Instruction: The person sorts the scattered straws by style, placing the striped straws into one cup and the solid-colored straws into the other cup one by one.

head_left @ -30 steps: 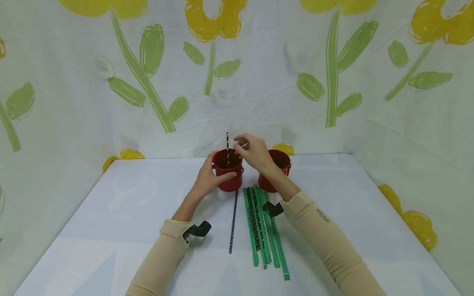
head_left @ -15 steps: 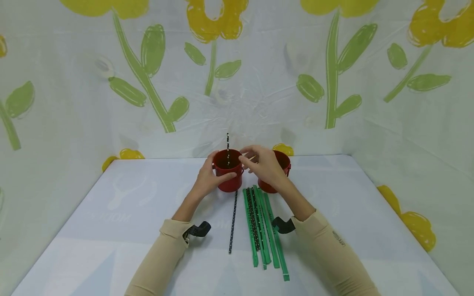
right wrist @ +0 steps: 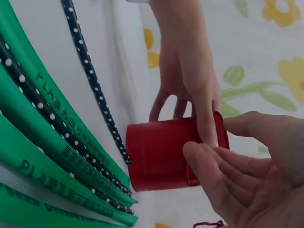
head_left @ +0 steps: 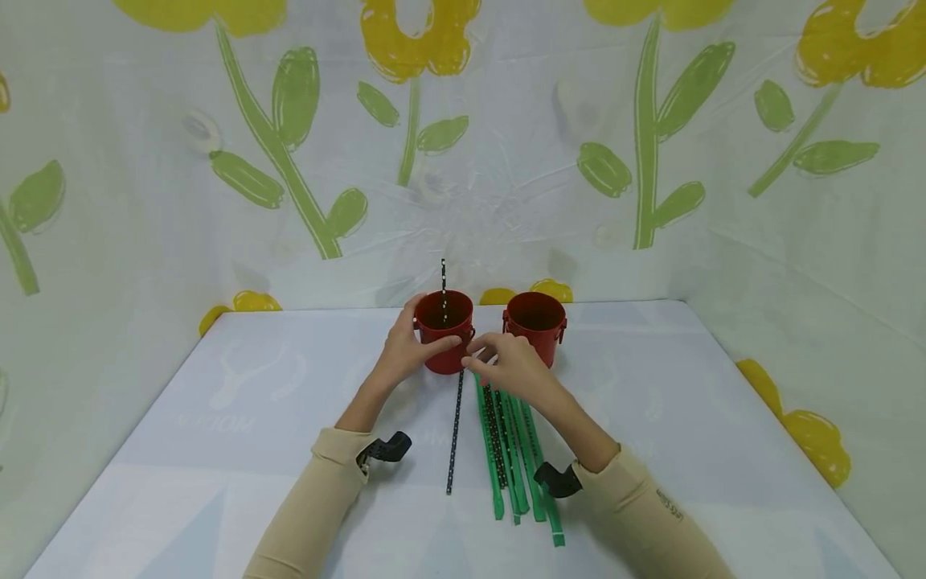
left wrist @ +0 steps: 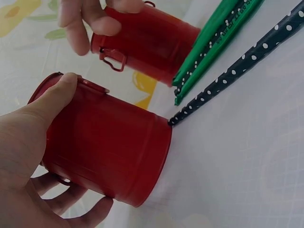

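My left hand (head_left: pixel 399 350) holds the left red bucket (head_left: pixel 443 365) from its left side, thumb across the front and fingers behind. Out of that bucket rises a black straw-like stick with white dots (head_left: pixel 444 275), its lower end hidden inside. My right hand (head_left: pixel 515 366), fingers loosely bent and nothing between them, hovers just right of this bucket, above the tops of several green strips (head_left: pixel 534 482) with dotted black sticks (head_left: pixel 498 450) among them. A single dotted stick (head_left: pixel 454 442) lies on the table below the held bucket.
A second red bucket (head_left: pixel 547 342) with side handles stands behind my right hand. White table covering (head_left: pixel 289 418) extends around both buckets. Flower-printed curtain (head_left: pixel 499 193) hangs directly behind the table's back edge.
My right hand has moved down from the left bucket's rim to above the green strips, uncovering the second bucket. My left hand keeps its hold; the upright stick stays in the bucket.
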Available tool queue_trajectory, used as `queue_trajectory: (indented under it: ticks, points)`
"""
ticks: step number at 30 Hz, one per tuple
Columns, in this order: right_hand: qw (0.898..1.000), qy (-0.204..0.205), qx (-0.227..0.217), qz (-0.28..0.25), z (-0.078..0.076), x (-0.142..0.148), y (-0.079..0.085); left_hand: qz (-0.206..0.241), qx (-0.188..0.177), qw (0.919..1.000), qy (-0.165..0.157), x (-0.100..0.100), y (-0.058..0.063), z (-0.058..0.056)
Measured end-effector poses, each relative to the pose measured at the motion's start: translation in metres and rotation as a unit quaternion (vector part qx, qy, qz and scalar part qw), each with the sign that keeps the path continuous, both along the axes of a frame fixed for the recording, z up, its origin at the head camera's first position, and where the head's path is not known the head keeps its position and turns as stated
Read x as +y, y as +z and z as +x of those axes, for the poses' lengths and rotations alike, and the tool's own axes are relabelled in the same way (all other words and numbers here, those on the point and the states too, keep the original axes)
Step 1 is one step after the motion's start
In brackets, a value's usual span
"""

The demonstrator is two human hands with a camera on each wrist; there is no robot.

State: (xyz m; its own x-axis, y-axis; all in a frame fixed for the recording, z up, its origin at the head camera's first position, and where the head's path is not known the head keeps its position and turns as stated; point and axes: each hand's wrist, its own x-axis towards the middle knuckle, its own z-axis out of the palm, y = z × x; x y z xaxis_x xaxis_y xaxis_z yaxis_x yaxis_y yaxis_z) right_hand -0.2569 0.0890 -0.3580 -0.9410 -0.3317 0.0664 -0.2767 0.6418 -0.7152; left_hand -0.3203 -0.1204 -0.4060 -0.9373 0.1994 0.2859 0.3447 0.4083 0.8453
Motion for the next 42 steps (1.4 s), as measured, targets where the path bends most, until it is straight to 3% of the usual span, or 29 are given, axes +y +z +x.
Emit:
queue_trajectory:
  ticks: [10, 20, 24, 32, 36, 42]
  points:
    - [0.993, 0.001, -0.085, 0.077, 0.008, -0.017, -0.017, -0.002, 0.001, 1.0000, 0.003, 0.002, 0.001, 0.002]
    - [0.976, -0.018, -0.116, 0.185, 0.016, -0.033, -0.027, -0.004, -0.003, 1.0000, 0.007, 0.002, 0.001, 0.003]
    - [0.971, -0.022, -0.106, 0.212, 0.014, -0.039, -0.029, -0.005, -0.002, 1.0000, 0.007, 0.001, 0.001, 0.001]
    - [0.959, -0.007, -0.038, 0.281, 0.012, -0.047, -0.027, -0.008, -0.002, 0.9999, 0.008, 0.001, 0.002, -0.001]
    - [0.955, -0.007, -0.039, 0.293, 0.011, -0.049, -0.027, -0.006, 0.001, 0.9999, 0.009, 0.001, 0.002, -0.001]
    - [0.958, -0.016, -0.076, 0.275, 0.008, -0.047, -0.027, -0.003, 0.001, 1.0000, 0.007, 0.001, 0.001, 0.000]
